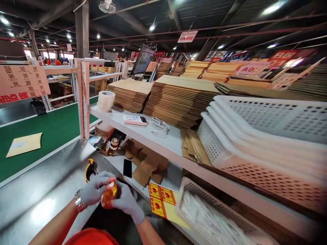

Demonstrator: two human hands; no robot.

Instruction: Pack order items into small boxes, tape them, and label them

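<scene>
Basically, a green conveyor belt (58,120) runs along the left, just beside a shiny metal counter (38,194). To the right, a white shelf (153,135) bears a nested stack of white perforated baskets (270,166) and 2 stacks of flattened cardboard (176,98). Below it, a lower white basket (183,192) holds clear plastic packets (209,212), with a yellow-and-red label sheet (160,200) beside it. A yellow padded envelope (25,144) lies flat on the belt.

The left hand (95,190), grey-gloved, with a metal watch (78,200) at its wrist, and the grey-gloved right hand (127,202) meet near the counter's right edge. White tape rolls (106,101) sit at the shelf's left end. A yellow tape dispenser (90,169) lies on the counter just beyond the left hand; a black phone (127,168) lies beyond the right.

Between both hands is an amber translucent object (109,195). Their fingers (103,181) are bent around it, gripping from both sides, opened only to its width; some right ones are hidden.
</scene>
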